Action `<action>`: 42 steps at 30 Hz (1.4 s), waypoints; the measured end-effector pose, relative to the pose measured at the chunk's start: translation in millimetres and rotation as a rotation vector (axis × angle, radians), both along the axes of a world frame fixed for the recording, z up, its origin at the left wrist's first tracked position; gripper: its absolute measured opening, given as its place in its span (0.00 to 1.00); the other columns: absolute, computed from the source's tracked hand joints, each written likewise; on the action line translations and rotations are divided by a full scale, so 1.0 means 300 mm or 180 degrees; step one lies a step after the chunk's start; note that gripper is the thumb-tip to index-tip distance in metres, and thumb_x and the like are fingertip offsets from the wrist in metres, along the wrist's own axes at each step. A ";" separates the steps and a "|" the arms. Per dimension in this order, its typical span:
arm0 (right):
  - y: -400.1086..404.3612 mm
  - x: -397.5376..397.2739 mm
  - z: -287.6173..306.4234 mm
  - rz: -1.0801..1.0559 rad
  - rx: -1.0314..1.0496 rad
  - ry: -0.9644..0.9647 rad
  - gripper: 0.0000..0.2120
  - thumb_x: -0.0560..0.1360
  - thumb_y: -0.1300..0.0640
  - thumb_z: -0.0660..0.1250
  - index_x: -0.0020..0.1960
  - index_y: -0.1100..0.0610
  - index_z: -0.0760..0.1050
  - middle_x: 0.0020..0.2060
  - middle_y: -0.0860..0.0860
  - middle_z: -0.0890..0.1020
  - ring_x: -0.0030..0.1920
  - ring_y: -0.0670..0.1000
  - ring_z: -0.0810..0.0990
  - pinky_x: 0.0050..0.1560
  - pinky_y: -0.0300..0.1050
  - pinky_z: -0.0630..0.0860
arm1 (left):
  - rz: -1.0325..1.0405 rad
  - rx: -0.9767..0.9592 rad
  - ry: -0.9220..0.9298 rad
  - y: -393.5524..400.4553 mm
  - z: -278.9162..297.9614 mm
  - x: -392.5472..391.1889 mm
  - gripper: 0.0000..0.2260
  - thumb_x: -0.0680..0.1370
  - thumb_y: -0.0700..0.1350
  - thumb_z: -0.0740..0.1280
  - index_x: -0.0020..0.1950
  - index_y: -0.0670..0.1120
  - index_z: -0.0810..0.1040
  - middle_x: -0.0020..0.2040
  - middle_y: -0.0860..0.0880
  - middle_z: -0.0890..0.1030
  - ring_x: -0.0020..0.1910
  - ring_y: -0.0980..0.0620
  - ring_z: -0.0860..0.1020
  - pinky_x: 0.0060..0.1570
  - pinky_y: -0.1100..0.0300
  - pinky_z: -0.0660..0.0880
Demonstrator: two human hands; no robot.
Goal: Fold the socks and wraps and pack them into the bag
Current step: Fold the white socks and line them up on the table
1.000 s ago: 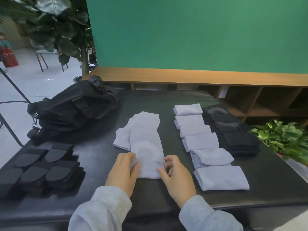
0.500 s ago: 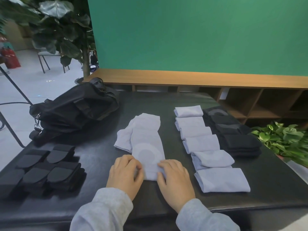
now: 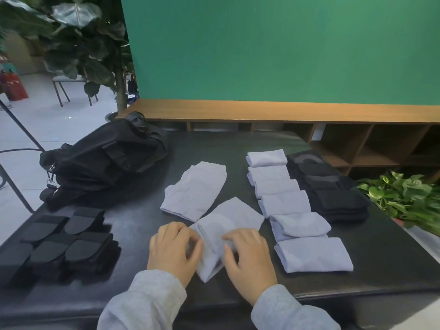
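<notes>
Two hands work one pale grey sock at the near edge of a dark counter [image 3: 238, 144], the left hand [image 3: 173, 248] and the right hand [image 3: 247, 256] each curling fingers around the sock's near end, which bunches up between them. The held sock [image 3: 228, 222] runs on a diagonal, its long axis rising from the hands toward the far right, with its free end lying flat on the counter. A second loose grey sock [image 3: 195, 189] lies just beyond and to the left, its near corner touching or slipping under the held one; which of the two cannot be told. Both hands sit equally close to the held end, so the fold looks set to carry that end away from the person, along the diagonal toward the free end. To the right, a column of folded grey socks [image 3: 285, 203] runs front to back, beside a row of folded black items [image 3: 333, 186]. Black wraps [image 3: 59, 239] sit stacked at near left. The black bag [image 3: 102, 160] rests at far left, well apart from the hands and nearer the left one, and nothing appears packed into it yet.
</notes>
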State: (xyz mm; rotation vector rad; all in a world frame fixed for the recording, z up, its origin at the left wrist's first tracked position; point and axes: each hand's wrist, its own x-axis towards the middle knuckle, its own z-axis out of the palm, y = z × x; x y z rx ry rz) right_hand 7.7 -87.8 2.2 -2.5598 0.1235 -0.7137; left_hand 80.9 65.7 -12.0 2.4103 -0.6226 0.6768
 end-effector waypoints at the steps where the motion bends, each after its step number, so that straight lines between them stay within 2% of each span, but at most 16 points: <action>1: 0.002 0.004 0.005 -0.0256 0.0015 0.0069 0.12 0.72 0.49 0.57 0.49 0.48 0.77 0.47 0.41 0.77 0.52 0.44 0.73 0.52 0.35 0.63 | -0.0148 0.0064 -0.0064 -0.001 0.000 -0.007 0.07 0.69 0.55 0.61 0.34 0.54 0.73 0.39 0.58 0.73 0.44 0.56 0.67 0.44 0.57 0.66; 4: -0.006 0.012 0.011 -0.0456 -0.0148 0.0604 0.15 0.76 0.49 0.54 0.60 0.48 0.71 0.57 0.42 0.72 0.62 0.46 0.66 0.63 0.39 0.58 | -0.0326 0.0277 -0.0153 -0.002 -0.011 -0.024 0.09 0.69 0.58 0.60 0.33 0.55 0.72 0.37 0.60 0.72 0.43 0.58 0.68 0.47 0.59 0.60; 6: -0.012 0.008 0.014 -0.0326 -0.0248 0.0699 0.15 0.78 0.46 0.53 0.62 0.45 0.69 0.58 0.40 0.70 0.63 0.43 0.64 0.67 0.37 0.53 | -0.0145 0.0285 -0.0100 0.003 -0.016 -0.034 0.09 0.69 0.59 0.59 0.33 0.57 0.72 0.37 0.61 0.72 0.43 0.58 0.69 0.47 0.59 0.59; 10: -0.001 -0.006 0.031 0.0178 -0.0338 0.0580 0.13 0.76 0.45 0.55 0.54 0.44 0.76 0.50 0.38 0.75 0.55 0.42 0.69 0.59 0.30 0.51 | 0.0438 0.0193 0.0395 0.017 -0.010 -0.056 0.13 0.70 0.62 0.52 0.38 0.58 0.72 0.41 0.59 0.72 0.48 0.54 0.72 0.52 0.58 0.56; 13: 0.004 -0.017 0.024 0.0786 -0.0365 0.0560 0.14 0.74 0.46 0.55 0.46 0.46 0.79 0.41 0.39 0.77 0.47 0.43 0.71 0.53 0.31 0.58 | 0.0747 0.0252 0.0357 0.032 -0.023 -0.077 0.12 0.68 0.60 0.56 0.41 0.56 0.74 0.45 0.55 0.75 0.50 0.51 0.71 0.52 0.55 0.58; 16: 0.004 -0.028 0.010 0.1082 -0.0499 0.0434 0.11 0.73 0.47 0.58 0.43 0.47 0.78 0.39 0.39 0.77 0.44 0.41 0.70 0.50 0.33 0.61 | 0.1003 0.0284 0.0218 0.045 -0.039 -0.087 0.09 0.66 0.54 0.62 0.43 0.54 0.77 0.49 0.51 0.77 0.53 0.50 0.68 0.52 0.53 0.58; 19: 0.002 -0.031 0.006 0.0806 -0.0466 -0.0025 0.10 0.73 0.49 0.58 0.45 0.49 0.78 0.41 0.40 0.78 0.45 0.42 0.71 0.50 0.35 0.63 | 0.1136 0.0164 0.0134 0.044 -0.051 -0.084 0.06 0.66 0.45 0.67 0.42 0.52 0.78 0.49 0.48 0.78 0.53 0.49 0.67 0.51 0.52 0.58; 21: 0.001 -0.029 0.000 0.0233 -0.0349 -0.0120 0.11 0.73 0.50 0.57 0.46 0.49 0.78 0.44 0.43 0.78 0.47 0.45 0.72 0.52 0.39 0.66 | 0.1168 0.0056 0.0266 0.039 -0.041 -0.090 0.10 0.66 0.38 0.71 0.42 0.50 0.79 0.49 0.48 0.78 0.53 0.48 0.67 0.52 0.52 0.59; 23: 0.003 -0.030 -0.001 -0.0368 -0.0372 0.0219 0.11 0.73 0.49 0.56 0.48 0.49 0.76 0.47 0.45 0.77 0.51 0.48 0.73 0.55 0.45 0.70 | 0.1226 0.0114 0.0611 0.039 -0.035 -0.090 0.15 0.67 0.33 0.70 0.48 0.50 0.79 0.52 0.48 0.77 0.55 0.48 0.67 0.56 0.51 0.62; 25: 0.006 -0.035 0.016 -0.0641 -0.0427 0.0819 0.12 0.76 0.47 0.55 0.55 0.47 0.73 0.53 0.45 0.74 0.58 0.49 0.70 0.63 0.46 0.63 | 0.1199 0.0202 0.0708 0.043 -0.028 -0.087 0.15 0.68 0.33 0.70 0.50 0.49 0.79 0.52 0.49 0.77 0.54 0.45 0.70 0.55 0.51 0.66; 28: 0.001 -0.051 0.015 -0.0547 -0.0539 0.0996 0.14 0.77 0.43 0.51 0.59 0.45 0.68 0.56 0.43 0.70 0.60 0.47 0.67 0.63 0.43 0.59 | 0.0906 0.0076 0.0188 0.058 -0.037 -0.092 0.04 0.71 0.46 0.66 0.44 0.50 0.79 0.43 0.52 0.78 0.47 0.50 0.70 0.46 0.52 0.71; 30: 0.015 -0.067 0.023 -0.0511 -0.0622 0.1136 0.13 0.76 0.44 0.52 0.55 0.45 0.71 0.52 0.44 0.73 0.55 0.48 0.70 0.58 0.44 0.64 | 0.0566 0.0124 0.0145 0.062 -0.039 -0.098 0.11 0.72 0.56 0.59 0.44 0.53 0.78 0.44 0.54 0.77 0.47 0.53 0.68 0.51 0.57 0.66; 32: 0.029 -0.085 0.007 -0.0559 -0.0571 0.0972 0.13 0.71 0.45 0.55 0.45 0.47 0.76 0.42 0.45 0.76 0.43 0.49 0.74 0.47 0.46 0.71 | 0.0252 0.0102 0.0112 0.067 -0.039 -0.113 0.13 0.70 0.61 0.59 0.48 0.56 0.76 0.48 0.57 0.74 0.50 0.55 0.68 0.53 0.62 0.61; 34: 0.033 -0.105 -0.009 -0.0613 -0.0612 0.0800 0.14 0.66 0.45 0.55 0.40 0.47 0.78 0.35 0.44 0.76 0.36 0.49 0.74 0.38 0.45 0.73 | -0.0065 0.0247 0.0058 0.073 -0.041 -0.130 0.16 0.67 0.65 0.61 0.50 0.59 0.72 0.52 0.59 0.70 0.52 0.56 0.68 0.55 0.61 0.63; 38: 0.050 -0.126 -0.013 -0.0569 -0.0679 0.0591 0.15 0.65 0.47 0.55 0.39 0.46 0.80 0.34 0.44 0.76 0.35 0.49 0.75 0.37 0.44 0.73 | -0.0510 0.0250 -0.0065 0.077 -0.058 -0.192 0.24 0.62 0.69 0.64 0.53 0.60 0.71 0.56 0.59 0.68 0.54 0.57 0.68 0.53 0.63 0.63; 42: 0.071 -0.139 -0.021 -0.0431 -0.0737 0.0297 0.15 0.65 0.49 0.54 0.39 0.44 0.81 0.33 0.42 0.76 0.35 0.47 0.74 0.37 0.42 0.72 | -0.0492 0.0240 -0.0226 0.064 -0.093 -0.245 0.20 0.62 0.63 0.65 0.51 0.58 0.71 0.52 0.59 0.68 0.50 0.58 0.69 0.51 0.63 0.63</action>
